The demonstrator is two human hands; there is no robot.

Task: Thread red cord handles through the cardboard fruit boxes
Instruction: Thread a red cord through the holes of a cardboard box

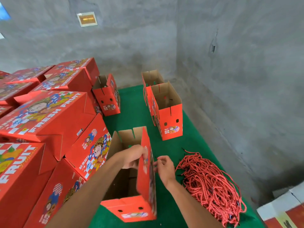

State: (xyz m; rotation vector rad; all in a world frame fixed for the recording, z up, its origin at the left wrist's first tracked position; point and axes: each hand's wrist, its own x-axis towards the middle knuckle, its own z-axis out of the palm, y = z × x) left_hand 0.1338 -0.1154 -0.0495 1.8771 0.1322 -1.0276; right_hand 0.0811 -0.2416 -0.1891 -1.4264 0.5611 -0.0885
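An open red cardboard fruit box [144, 186] stands upright on the green mat in front of me. My left hand [134, 156] reaches inside it and grips the top of its right wall. Just outside that wall, my right hand [164, 167] pinches the black tip of a red cord against the box side; the cord itself is mostly hidden by the hand. A pile of red cord handles [212, 186] with black tips lies on the mat to the right.
Three more open red boxes stand farther back on the green mat [131, 116]: one [107, 96] at the left, two [167, 112] at the right. Closed fruit boxes [42, 116] are stacked at the left. Grey concrete walls enclose the corner. A white carton [283, 206] sits at the lower right.
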